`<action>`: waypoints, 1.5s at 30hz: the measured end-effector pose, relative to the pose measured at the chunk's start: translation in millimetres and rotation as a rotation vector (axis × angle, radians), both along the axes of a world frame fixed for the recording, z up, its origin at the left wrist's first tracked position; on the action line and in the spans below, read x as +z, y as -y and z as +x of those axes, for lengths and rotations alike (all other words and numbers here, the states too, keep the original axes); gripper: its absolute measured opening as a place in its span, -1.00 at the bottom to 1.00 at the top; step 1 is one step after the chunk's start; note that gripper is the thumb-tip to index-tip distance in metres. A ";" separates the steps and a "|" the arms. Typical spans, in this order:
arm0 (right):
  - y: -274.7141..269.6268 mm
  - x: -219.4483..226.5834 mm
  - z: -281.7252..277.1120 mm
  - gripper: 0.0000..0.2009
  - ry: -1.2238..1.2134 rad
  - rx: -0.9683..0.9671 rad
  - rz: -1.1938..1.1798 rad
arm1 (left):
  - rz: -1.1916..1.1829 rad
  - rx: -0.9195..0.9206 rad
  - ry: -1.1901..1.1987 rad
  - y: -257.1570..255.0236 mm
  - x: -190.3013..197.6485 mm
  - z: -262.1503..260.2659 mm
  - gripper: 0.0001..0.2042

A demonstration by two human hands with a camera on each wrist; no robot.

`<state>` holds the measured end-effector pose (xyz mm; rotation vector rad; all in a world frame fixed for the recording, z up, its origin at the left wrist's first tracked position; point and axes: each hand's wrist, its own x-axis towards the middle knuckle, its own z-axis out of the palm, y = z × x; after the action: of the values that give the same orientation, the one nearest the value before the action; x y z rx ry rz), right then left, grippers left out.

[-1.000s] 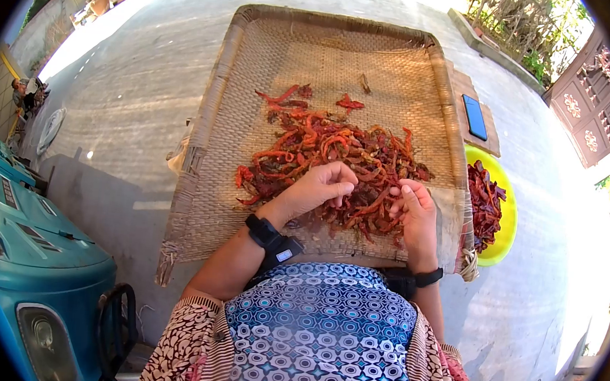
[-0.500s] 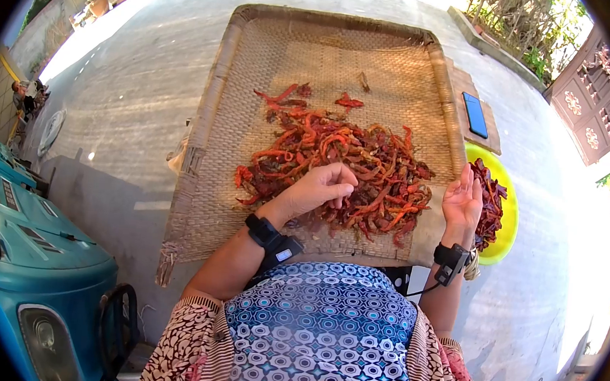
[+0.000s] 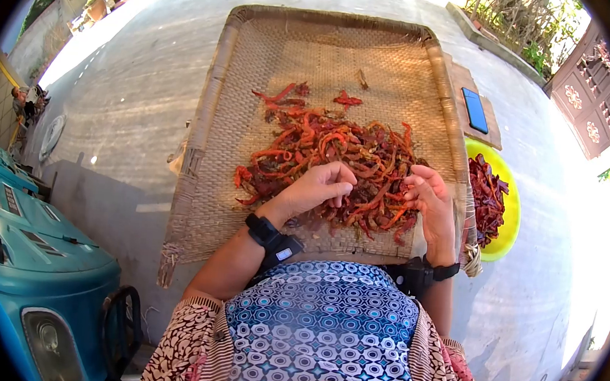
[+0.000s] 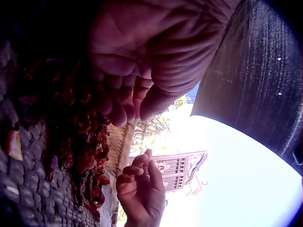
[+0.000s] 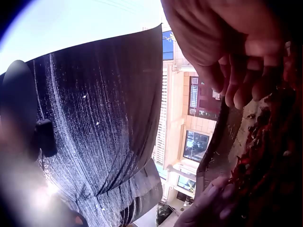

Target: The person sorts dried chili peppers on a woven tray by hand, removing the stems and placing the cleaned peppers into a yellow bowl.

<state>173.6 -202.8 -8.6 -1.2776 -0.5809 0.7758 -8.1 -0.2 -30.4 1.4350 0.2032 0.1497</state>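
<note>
Left hand (image 3: 317, 186) rests curled on the near edge of the chili pile (image 3: 335, 166), fingertips bunched, apparently pinching a strip. Right hand (image 3: 429, 200) hovers loosely curled, holding nothing. Strips look light, dry, brittle; best pinched mid-length. Woven tray (image 3: 233, 99) beneath; yellow bowl (image 3: 511, 214) beyond.

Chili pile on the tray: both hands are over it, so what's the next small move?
Probably pinch one strip from the chili pile with the right hand; its fingers curl above the pile's right edge, seemingly holding nothing. The left hand rests on the pile, and the yellow bowl lies beside the right hand.
</note>
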 end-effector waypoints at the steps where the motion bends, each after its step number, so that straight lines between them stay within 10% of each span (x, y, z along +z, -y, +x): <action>1: -3.7 3.4 -7.8 -0.72 0.135 0.071 -0.114 | 0.002 0.003 -0.001 0.3 -0.1 0.2 -0.83; 6: -12.6 15.2 -44.6 -0.67 0.672 0.403 -0.369 | 0.020 0.003 -0.029 0.5 5.2 -1.3 -0.83; 15: -18.0 3.6 -50.5 -0.78 0.955 0.234 -0.403 | 0.022 -0.024 -0.051 -0.7 0.8 -0.2 -0.84; 45: -27.8 10.1 -64.8 -0.79 0.576 0.199 -0.314 | 0.070 -0.053 0.007 4.4 2.9 -2.4 -0.84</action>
<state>108.8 -175.0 1.5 -1.7701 -1.0933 0.6731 -10.6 -4.6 -27.5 1.5074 0.1548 0.1195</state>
